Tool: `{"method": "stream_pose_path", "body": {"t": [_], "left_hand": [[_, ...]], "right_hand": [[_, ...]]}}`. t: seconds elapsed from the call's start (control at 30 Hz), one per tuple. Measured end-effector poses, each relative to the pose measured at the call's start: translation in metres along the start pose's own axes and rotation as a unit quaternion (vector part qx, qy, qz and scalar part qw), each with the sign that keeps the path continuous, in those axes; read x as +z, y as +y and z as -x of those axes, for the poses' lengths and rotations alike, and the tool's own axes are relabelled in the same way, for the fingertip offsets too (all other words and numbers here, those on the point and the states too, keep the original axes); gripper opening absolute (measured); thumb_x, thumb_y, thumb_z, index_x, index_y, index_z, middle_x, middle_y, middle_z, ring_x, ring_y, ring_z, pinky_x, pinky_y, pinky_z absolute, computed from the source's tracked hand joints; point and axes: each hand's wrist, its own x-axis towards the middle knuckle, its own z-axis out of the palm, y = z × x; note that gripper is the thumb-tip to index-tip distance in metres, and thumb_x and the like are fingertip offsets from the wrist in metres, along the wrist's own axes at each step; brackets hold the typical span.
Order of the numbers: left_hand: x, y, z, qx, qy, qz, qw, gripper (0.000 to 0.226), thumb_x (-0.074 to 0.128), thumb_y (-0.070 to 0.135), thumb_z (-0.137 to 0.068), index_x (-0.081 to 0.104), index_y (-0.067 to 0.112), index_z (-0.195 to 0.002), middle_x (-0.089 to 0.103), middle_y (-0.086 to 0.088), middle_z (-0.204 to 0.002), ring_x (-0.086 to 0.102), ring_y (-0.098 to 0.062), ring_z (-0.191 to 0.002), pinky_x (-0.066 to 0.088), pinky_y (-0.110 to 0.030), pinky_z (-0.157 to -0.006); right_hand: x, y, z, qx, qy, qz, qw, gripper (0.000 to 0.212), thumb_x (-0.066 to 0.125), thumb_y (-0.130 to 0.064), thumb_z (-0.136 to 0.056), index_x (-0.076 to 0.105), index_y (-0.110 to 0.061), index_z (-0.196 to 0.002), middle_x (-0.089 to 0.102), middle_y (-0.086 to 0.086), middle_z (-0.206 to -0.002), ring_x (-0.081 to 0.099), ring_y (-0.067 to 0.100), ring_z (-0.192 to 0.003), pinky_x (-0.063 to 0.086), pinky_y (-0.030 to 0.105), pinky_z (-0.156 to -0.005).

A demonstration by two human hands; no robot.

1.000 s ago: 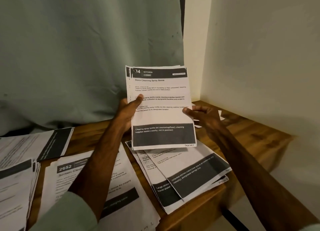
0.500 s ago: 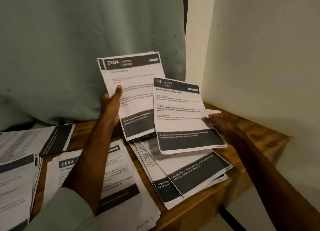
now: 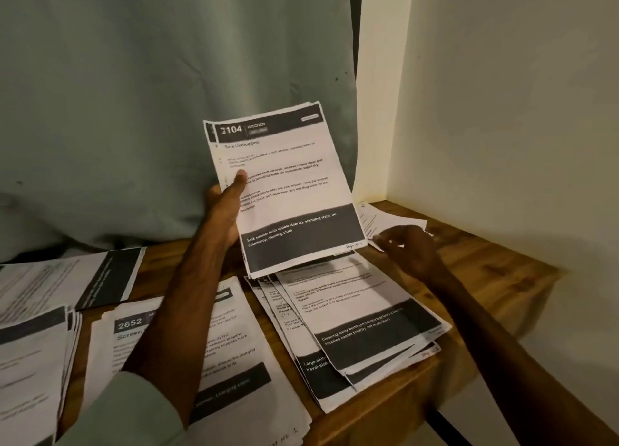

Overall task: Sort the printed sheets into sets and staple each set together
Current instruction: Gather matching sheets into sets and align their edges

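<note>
Clock positions are read with the held stack [image 3: 288,184] at the dial's centre and 12 pointing away from me.

1. Left hand [image 3: 222,211]: it grips the held stack by its left edge. The thumb [image 3: 239,179] lies across the printed face; the fingers are behind the paper and hidden. The stack is raised clear of the wooden table [image 3: 485,271], nearly upright, with its top tilted towards 1 o'clock. A pale green sleeve [image 3: 134,412] covers my forearm near the bottom edge of the view.

2. Right hand [image 3: 410,249]: it sits at 4 o'clock, low over the table, with the fingers loosely curled. The fingertips lie at the edge of some loose white papers [image 3: 378,219] in the table's back corner. I cannot tell whether they pinch a sheet or merely touch it.

3. Held stack: several sheets, edges slightly offset. The top sheet has a dark header band reading "2104 KITCHEN", the title "Sink Unclogging", and a dark band across the bottom with white text.

4. Sheets on the table:
- At 6 o'clock, a fanned pile [image 3: 361,315]; its top sheet's dark band mentions a cleaning spray bottle. The pile's near corner overhangs the table edge.
- At 7 o'clock, a pile headed "2652" [image 3: 129,325], partly under my left forearm.
- At 8 o'clock, a thick stack [image 3: 30,362] at the left border, and one sheet [image 3: 67,284] beyond it.

5. A grey-green curtain [image 3: 167,110] hangs behind the table.
</note>
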Motion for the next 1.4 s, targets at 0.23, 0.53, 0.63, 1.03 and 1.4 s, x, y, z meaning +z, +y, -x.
{"method": "stream_pose_path", "body": {"t": [0.23, 0.53, 0.63, 1.03, 1.4], "left_hand": [[0.012, -0.012, 0.005, -0.044, -0.051, -0.032, 0.997, 0.02, 0.071, 0.027, -0.096, 0.07, 0.013, -0.111, 0.079, -0.008, -0.099, 0.078, -0.027, -0.084, 0.064, -0.046, -0.073], [0.013, -0.01, 0.009, -0.061, -0.11, -0.036, 0.991, 0.019, 0.061, 0.03, -0.102, 0.07, 0.017, -0.113, 0.078, -0.007, -0.108, 0.077, -0.029, -0.095, 0.062, -0.052, -0.081], [0.013, -0.01, 0.01, -0.043, -0.097, -0.061, 0.992, 0.016, 0.059, 0.031, -0.103, 0.069, 0.02, -0.107, 0.08, 0.0, -0.093, 0.078, -0.023, -0.085, 0.064, -0.045, -0.073], [-0.019, 0.019, -0.002, 0.103, 0.084, 0.021, 0.991, 0.012, 0.062, 0.033, -0.102, 0.066, 0.023, -0.097, 0.076, 0.01, -0.085, 0.075, -0.009, -0.072, 0.063, -0.034, -0.07], [-0.006, 0.007, -0.003, 0.062, 0.047, 0.004, 0.997, 0.011, 0.065, 0.025, -0.101, 0.069, 0.016, -0.103, 0.075, -0.009, -0.11, 0.074, -0.018, -0.084, 0.062, -0.038, -0.074]], "right_hand": [[-0.02, -0.059, 0.013, 0.047, -0.09, -0.359, 0.928, 0.043, 0.074, -0.046, -0.087, 0.071, -0.012, -0.112, 0.078, 0.001, -0.106, 0.075, 0.022, -0.097, 0.062, 0.033, -0.081], [-0.013, -0.033, 0.014, 0.036, -0.05, -0.339, 0.939, 0.031, 0.074, -0.027, -0.09, 0.07, -0.003, -0.109, 0.077, 0.01, -0.11, 0.076, 0.031, -0.095, 0.063, 0.039, -0.082], [-0.016, -0.025, 0.014, 0.035, -0.043, -0.312, 0.948, 0.032, 0.071, -0.024, -0.093, 0.07, -0.001, -0.117, 0.076, 0.009, -0.114, 0.075, 0.03, -0.098, 0.061, 0.045, -0.089], [-0.03, 0.023, 0.02, 0.138, -0.068, 0.012, 0.988, 0.027, 0.085, -0.022, -0.082, 0.062, -0.01, -0.085, 0.068, 0.007, -0.087, 0.064, 0.016, -0.074, 0.046, 0.018, -0.059], [-0.01, -0.012, 0.015, 0.037, -0.105, 0.135, 0.985, 0.032, 0.067, -0.038, -0.097, 0.074, -0.007, -0.102, 0.073, 0.013, -0.11, 0.066, 0.024, -0.092, 0.047, 0.021, -0.068]]}}
